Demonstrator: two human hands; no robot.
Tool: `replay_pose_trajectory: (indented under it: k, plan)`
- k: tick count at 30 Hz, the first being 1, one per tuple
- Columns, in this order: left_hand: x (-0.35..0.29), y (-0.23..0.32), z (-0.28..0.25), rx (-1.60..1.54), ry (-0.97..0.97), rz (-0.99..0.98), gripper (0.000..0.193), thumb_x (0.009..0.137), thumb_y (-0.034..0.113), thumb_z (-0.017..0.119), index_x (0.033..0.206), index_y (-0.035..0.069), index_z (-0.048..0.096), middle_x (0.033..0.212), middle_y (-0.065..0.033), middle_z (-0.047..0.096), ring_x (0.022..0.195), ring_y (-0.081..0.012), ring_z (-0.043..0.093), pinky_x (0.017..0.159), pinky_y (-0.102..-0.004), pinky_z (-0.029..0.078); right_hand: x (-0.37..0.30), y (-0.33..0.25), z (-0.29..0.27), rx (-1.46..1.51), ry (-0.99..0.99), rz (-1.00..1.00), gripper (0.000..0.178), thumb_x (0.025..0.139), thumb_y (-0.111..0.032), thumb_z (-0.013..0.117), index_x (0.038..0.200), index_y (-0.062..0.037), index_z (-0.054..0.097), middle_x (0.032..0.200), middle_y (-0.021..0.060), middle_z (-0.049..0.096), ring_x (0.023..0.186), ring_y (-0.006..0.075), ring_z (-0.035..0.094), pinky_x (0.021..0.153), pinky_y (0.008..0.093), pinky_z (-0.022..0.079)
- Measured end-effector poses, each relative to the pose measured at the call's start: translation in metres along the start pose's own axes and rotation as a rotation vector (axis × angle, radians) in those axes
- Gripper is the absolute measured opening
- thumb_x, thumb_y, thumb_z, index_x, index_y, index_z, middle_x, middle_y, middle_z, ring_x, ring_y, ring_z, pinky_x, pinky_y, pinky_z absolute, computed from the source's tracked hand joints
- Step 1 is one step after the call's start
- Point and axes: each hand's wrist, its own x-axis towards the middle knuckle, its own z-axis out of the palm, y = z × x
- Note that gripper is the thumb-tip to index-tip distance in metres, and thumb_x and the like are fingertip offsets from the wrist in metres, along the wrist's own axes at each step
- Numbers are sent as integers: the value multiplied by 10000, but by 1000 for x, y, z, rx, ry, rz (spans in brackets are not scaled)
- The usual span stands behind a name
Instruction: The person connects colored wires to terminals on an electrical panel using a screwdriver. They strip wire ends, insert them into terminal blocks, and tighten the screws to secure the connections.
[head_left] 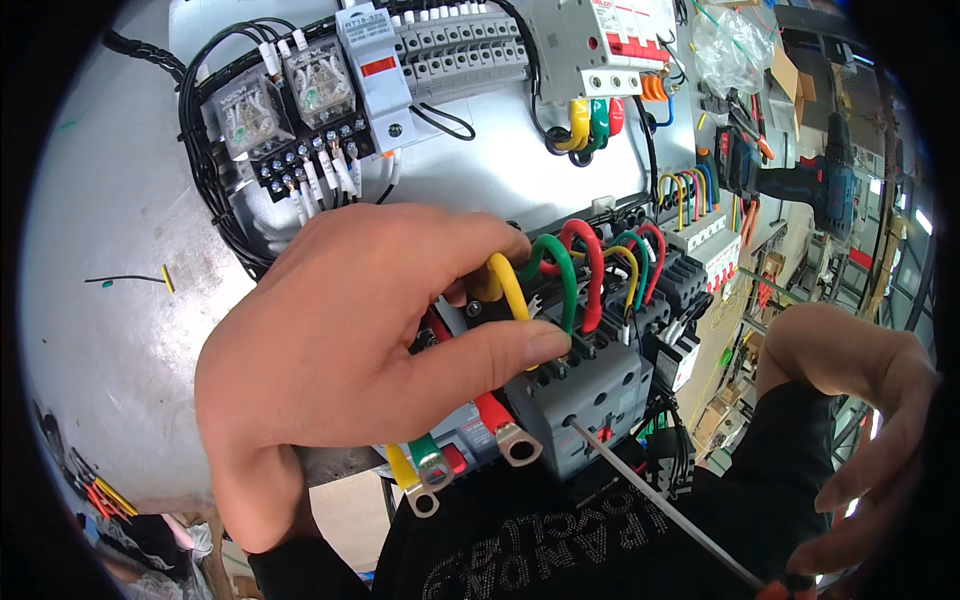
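My left hand (350, 320) reaches over the wiring, its thumb and index finger closed around a thick yellow cable (511, 285). The thumb tip lies against a looped green cable (560, 265), and a red cable (592, 265) arches just beyond. These cables run down to a dark grey contactor (590, 400). At the lower right, my right hand (865, 470) curls its fingers about a screwdriver (665, 505), whose red handle is mostly cut off by the frame edge. The shaft slants up left, its tip in a hole on the contactor's front.
Ring lugs (519, 445) on red, green and yellow cables stick out below my left hand. Relays (320, 80), a terminal block (465, 50) and a breaker (610, 50) sit on the metal plate. A cordless drill (835, 180) and pliers (750, 125) lie at the right.
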Motion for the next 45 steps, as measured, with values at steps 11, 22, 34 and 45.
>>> replay_pose_trajectory:
  k: [11, 22, 34, 45]
  plan:
    - [1, -1, 0, -106, 32, 7, 499, 807, 164, 882, 1203, -93, 717, 961, -199, 743, 849, -277, 728, 780, -339, 551, 0, 5, 1, -3, 17, 13, 221, 817, -74, 850, 1016, -142, 780, 917, -30, 767, 686, 73, 525, 601, 262, 351]
    - [1, -5, 1, -25, 26, 60, 457, 828, 194, 877, 1155, -83, 719, 926, -187, 731, 778, -284, 683, 711, -368, 507, 1, 10, 1, -26, 47, -5, 193, 810, -49, 850, 979, -119, 788, 876, -31, 780, 650, 67, 510, 583, 257, 333]
    - [-1, -2, 4, -7, -19, 30, 338, 974, 152, 777, 1200, -79, 679, 853, -121, 668, 733, -192, 615, 670, -318, 487, 1, -4, 7, -68, 124, -45, 162, 804, -21, 849, 940, -93, 797, 830, -31, 793, 611, 62, 493, 563, 251, 314]
    - [4, -4, 3, -126, -46, -31, 295, 1068, 257, 703, 1065, -37, 698, 726, -12, 550, 667, -64, 460, 587, -275, 407, -10, -57, 18, -54, 174, 111, 103, 809, -39, 860, 874, -105, 815, 811, -63, 814, 617, 47, 530, 598, 229, 317]
